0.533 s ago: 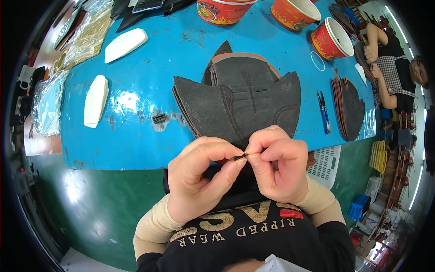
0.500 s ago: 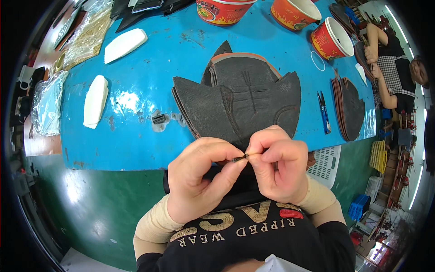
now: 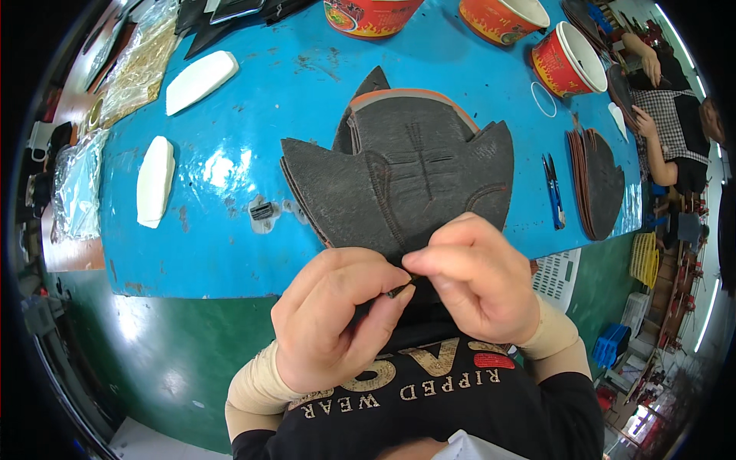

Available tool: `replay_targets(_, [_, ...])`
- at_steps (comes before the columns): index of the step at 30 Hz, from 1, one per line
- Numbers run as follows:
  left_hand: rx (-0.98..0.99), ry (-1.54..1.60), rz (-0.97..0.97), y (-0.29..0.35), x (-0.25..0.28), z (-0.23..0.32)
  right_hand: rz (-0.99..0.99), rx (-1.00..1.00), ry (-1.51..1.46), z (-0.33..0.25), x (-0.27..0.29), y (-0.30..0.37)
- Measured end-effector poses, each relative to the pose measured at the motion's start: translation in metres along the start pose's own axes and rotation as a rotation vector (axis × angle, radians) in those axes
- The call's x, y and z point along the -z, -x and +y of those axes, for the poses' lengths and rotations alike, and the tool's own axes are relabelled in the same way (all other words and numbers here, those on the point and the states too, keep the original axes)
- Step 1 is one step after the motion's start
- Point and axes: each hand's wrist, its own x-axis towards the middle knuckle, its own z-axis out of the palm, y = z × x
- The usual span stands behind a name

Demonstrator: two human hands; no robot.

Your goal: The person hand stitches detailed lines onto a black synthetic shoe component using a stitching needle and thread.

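Above my lap, just off the table's front edge, my left hand (image 3: pixel 337 307) pinches a small dark piece (image 3: pixel 396 291) between thumb and index finger. Its dark end shows at the fingertips; the kind is too small to tell. My right hand (image 3: pixel 483 280) is closed right beside it, its index fingertip touching the left fingertips. What the right fingers grip is mostly hidden. Beyond both hands lies a stack of dark grey leather pieces (image 3: pixel 422 161) with pointed corners, stitched seams and an orange-brown edge.
On the blue table (image 3: pixel 230 261) are white pads (image 3: pixel 156 182), a small black piece (image 3: pixel 262 210), blue-handled snips (image 3: pixel 553 195), another leather stack (image 3: pixel 598 184) and red paper tubs (image 3: pixel 567 61). Plastic-wrapped material (image 3: pixel 80 180) lies left. A co-worker (image 3: pixel 667 115) handles a dark piece at far right.
My right index finger has shifted left and over the small piece, and the hand has turned slightly. My left hand has dropped a little. The co-worker's hands have moved apart.
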Motion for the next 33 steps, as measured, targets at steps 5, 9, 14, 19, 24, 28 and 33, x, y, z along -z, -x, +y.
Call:
replay_targets(5, [0.056, -0.021, -0.055, 0.001, -0.003, 0.004, 0.113, 0.024, -0.020, 0.006, -0.008, 0.007])
replay_targets(9, [0.058, -0.001, -0.091, 0.000, -0.006, 0.006, 0.137, 0.133, 0.118, 0.011, -0.004, 0.009])
replay_targets(14, [0.072, -0.018, -0.121, -0.006, -0.009, 0.011, 0.152, 0.211, 0.245, 0.012, 0.004, 0.012])
replay_targets(19, [0.113, -0.094, -0.148, -0.006, -0.007, 0.010, 0.160, 0.092, 0.386, 0.019, 0.032, 0.001])
replay_targets(24, [-0.180, -0.436, -0.236, -0.014, -0.014, 0.002, 0.129, 0.155, 0.700, 0.056, 0.042, -0.013])
replay_targets(28, [-0.169, -0.484, -0.287, -0.013, -0.017, 0.000, 0.088, 0.234, 0.787, 0.059, 0.035, -0.015])
replay_targets(33, [-0.156, -0.482, -0.309, -0.011, -0.020, -0.002, 0.058, 0.187, 0.733, 0.051, 0.033, -0.020])
